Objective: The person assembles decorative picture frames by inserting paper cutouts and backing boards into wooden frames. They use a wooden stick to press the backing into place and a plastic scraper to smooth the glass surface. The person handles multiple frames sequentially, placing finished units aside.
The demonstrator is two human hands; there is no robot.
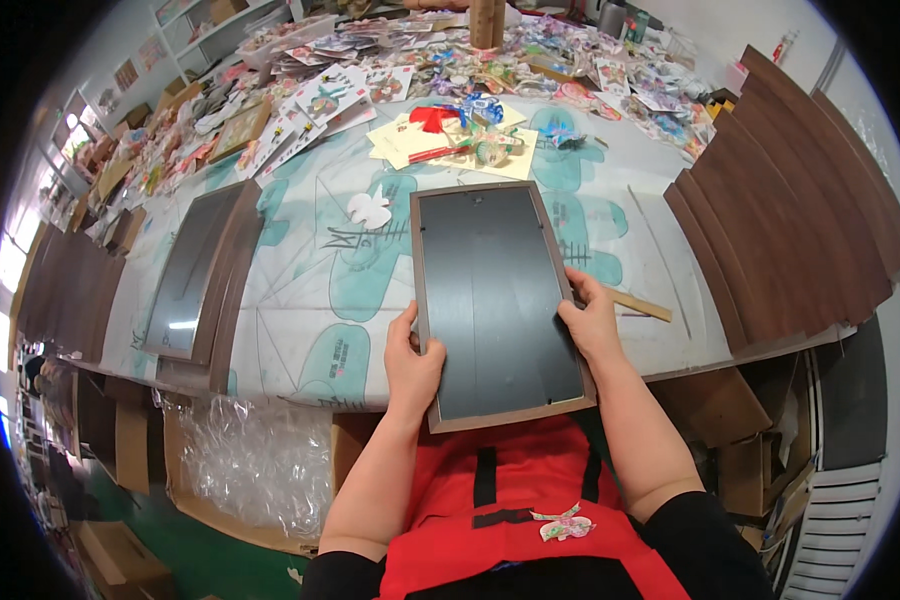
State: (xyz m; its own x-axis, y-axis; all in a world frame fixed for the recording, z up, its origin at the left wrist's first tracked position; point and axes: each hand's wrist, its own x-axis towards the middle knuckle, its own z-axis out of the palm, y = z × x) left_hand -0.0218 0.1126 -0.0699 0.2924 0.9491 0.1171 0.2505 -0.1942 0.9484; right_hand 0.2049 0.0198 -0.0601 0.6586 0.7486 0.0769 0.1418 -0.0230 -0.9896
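Note:
Both hands grip a rectangular picture frame (495, 290) with a brown wooden border and a dark backing board facing up. It spans the table's front edge, its near end close to my red apron (505, 495). My left hand (413, 362) is closed round the left side, and my right hand (592, 318) round the right side. A small hanger and clips show on the back. Beside my right hand lies a thin wooden strip (642, 305). A white paper cutout (369, 208) rests left of the frame's far end.
At left, a glazed frame (192, 270) lies on other frames. Stacks of brown frames or boards stand at far left (65, 290) and right (785, 215). Yellow cards (410, 143) and colourful paper pieces crowd the far table. Below sits a box of clear plastic wrap (255, 460).

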